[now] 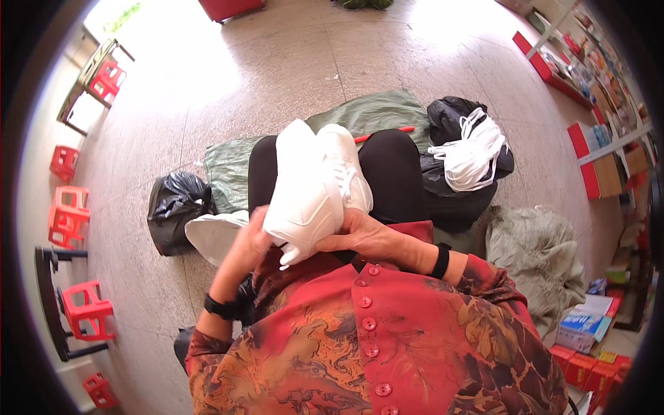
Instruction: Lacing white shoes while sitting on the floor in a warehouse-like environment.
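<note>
Two white sneakers [304,200] rest side by side on my lap, toes pointing away from me. The nearer left one has its heel toward my body, and the other [344,162] shows white laces. My left hand [252,238] grips the left side of the near sneaker's heel, slightly blurred. On the opposite side, my right hand [370,238] holds the same heel, thumb toward its opening and the other fingers partly hidden behind the shoes. A pale, flat, rounded piece [216,235] lies beside my left forearm; its kind is unclear.
A bundle of white shoelaces [474,152] lies on black plastic bags [460,197] to my right. Another black bag [176,207] sits left. Under my legs spreads a green woven sheet [377,107]. Red stools [86,309] line the left wall; shelves with goods [588,69] stand right.
</note>
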The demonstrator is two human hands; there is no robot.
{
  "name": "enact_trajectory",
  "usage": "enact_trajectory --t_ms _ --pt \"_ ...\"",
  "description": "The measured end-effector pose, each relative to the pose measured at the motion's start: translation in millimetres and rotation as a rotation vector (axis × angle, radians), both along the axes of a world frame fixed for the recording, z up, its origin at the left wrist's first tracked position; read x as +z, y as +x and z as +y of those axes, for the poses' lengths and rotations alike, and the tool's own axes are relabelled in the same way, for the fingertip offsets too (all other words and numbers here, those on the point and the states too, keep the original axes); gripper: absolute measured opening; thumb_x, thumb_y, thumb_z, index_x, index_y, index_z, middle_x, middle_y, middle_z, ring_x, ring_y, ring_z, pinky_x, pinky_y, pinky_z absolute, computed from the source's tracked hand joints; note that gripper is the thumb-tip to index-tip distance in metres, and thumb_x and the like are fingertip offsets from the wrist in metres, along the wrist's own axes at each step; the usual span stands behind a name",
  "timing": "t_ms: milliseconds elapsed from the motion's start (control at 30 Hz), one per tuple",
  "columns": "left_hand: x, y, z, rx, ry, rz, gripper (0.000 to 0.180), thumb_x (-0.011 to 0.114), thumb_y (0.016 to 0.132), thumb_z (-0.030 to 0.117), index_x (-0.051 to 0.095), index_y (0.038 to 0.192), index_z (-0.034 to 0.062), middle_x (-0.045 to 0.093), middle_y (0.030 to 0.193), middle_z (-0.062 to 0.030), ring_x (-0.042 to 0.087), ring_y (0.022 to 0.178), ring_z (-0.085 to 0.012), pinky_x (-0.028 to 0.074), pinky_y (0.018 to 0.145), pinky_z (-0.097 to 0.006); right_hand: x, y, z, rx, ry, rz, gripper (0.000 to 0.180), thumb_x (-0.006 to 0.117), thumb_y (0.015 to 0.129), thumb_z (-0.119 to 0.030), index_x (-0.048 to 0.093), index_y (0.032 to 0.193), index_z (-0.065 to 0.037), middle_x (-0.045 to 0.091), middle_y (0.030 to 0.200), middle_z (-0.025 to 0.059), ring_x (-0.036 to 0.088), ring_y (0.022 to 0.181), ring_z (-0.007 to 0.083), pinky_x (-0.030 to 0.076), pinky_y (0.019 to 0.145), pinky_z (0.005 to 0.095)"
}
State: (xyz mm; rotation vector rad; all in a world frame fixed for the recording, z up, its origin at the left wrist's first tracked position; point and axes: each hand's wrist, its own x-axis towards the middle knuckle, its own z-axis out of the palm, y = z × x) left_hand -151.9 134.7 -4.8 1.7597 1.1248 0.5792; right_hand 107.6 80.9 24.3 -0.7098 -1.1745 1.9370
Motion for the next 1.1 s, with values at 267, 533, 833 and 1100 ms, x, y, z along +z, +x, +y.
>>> enact_trajectory --t_ms 267,533,833,1100 --pt "49.4 45.1 -10.9 -0.143 0.385 0.423 0.032 0.052 0.098 0.017 0.052 0.124 -0.0014 0.065 0.076 -0.0243 0.064 0.070 -0.0435 0.049 0.063 -0.051 -22.2 41.1 -37.4 -0.120 -0.255 0.035 0.038 0.065 0.094 -0.012 0.057 0.129 0.001 0.064 0.123 0.0078 0.060 0.111 0.0154 0.046 0.098 0.0292" --pt "50.0 32.6 4.8 -0.299 0.322 0.515 0.039 0.050 0.096 0.014 0.046 0.133 0.0031 0.064 0.081 -0.0313 0.063 0.077 -0.0475 0.048 0.068 -0.055 -31.0 49.2 -32.6 -0.303 -0.324 -0.019 0.045 0.062 0.097 -0.030 0.051 0.125 0.003 0.062 0.116 0.0111 0.059 0.111 0.0177 0.047 0.096 0.0331" --pt "41.8 116.0 -2.9 -0.217 0.567 0.558 0.044 0.052 0.097 0.022 0.048 0.124 -0.0131 0.064 0.066 -0.0242 0.064 0.060 -0.0409 0.051 0.057 -0.049 -1.6 59.1 -13.9 -0.745 0.522 -0.982 0.086 0.061 0.091 -0.051 0.034 0.139 0.015 0.045 0.136 0.0364 0.041 0.133 0.0450 0.029 0.114 0.0449" --pt "-2.8 110.2 3.1 -0.230 0.368 0.404 0.054 0.055 0.097 0.022 0.038 0.138 -0.0089 0.062 0.075 -0.0323 0.062 0.073 -0.0489 0.047 0.063 -0.053 -91.3 46.7 0.2 -0.530 0.310 -0.755 0.079 0.050 0.097 -0.043 0.024 0.145 0.013 0.028 0.149 0.0374 0.026 0.143 0.0455 0.021 0.119 0.0432"
